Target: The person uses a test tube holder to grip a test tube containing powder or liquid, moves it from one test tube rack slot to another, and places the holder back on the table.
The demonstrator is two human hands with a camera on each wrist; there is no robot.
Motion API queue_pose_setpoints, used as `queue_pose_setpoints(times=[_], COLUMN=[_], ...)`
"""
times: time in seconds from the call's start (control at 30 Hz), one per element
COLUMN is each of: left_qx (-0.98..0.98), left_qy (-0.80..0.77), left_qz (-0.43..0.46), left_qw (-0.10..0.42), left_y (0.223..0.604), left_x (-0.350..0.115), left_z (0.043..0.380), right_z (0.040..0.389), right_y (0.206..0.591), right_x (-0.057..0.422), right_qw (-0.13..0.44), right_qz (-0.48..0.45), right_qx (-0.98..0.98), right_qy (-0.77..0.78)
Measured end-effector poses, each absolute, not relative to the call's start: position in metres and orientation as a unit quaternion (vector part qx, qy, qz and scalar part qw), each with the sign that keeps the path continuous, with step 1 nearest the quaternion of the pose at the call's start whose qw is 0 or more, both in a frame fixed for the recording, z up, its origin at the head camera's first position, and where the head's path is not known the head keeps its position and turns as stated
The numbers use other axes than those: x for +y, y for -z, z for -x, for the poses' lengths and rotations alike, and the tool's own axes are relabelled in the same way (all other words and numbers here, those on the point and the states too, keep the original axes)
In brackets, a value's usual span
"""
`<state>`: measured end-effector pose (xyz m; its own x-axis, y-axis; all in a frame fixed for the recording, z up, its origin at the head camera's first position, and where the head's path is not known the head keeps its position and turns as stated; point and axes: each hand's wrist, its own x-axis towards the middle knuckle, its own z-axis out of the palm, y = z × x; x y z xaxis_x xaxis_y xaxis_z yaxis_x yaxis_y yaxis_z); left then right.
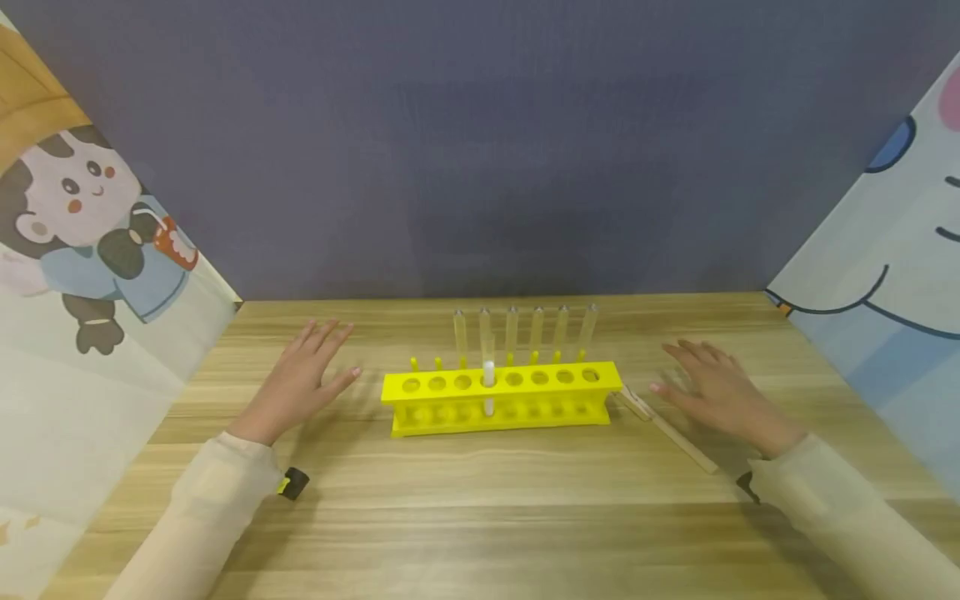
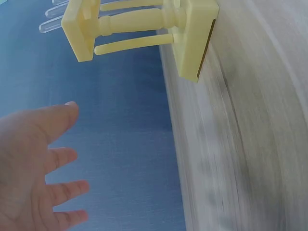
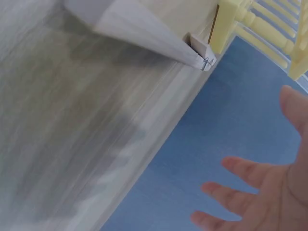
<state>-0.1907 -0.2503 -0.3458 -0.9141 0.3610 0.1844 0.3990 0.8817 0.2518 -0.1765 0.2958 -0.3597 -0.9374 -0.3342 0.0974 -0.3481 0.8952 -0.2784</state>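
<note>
A yellow test tube rack (image 1: 501, 427) stands between the two hands. Several clear test tubes (image 1: 537, 332) sit upside down on its back pegs, while some pegs at the left are bare. One hole in the top plate holds a slim upright thing with a white part (image 1: 489, 374); its kind cannot be made out. Left of the rack, my left hand (image 1: 298, 382) has its fingers spread and holds nothing. My right hand (image 1: 716, 392), also spread and holding nothing, is beside a wooden test tube holder (image 1: 678, 437) that lies slanted at the rack's right end.
The wood-grain table (image 1: 480, 517) ends at a dark blue-grey panel (image 1: 480, 150) behind the rack. Side panels with cartoon prints rise at the left (image 1: 82, 217) and right (image 1: 885, 250). A small black item (image 1: 293, 483) shows at the left cuff.
</note>
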Motion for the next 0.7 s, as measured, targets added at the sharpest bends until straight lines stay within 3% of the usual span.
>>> queue_pose_setpoints(times=[0.3,0.7], left_qx=[-0.958,-0.94], left_qy=[0.166,0.237], left_qz=[0.219,0.244], left_qw=[0.081,0.021], left_y=[0.351,0.355], left_x=[-0.251,-0.239], left_z=[0.188,0.179], right_z=[0.176,0.174], right_y=[0.368,0.369], right_x=[0.288,0.279], right_qw=[-0.007,-0.031], right_qz=[-0.193,-0.207], right_qx=[-0.969,-0.967], right_qy=[-0.155,-0.142])
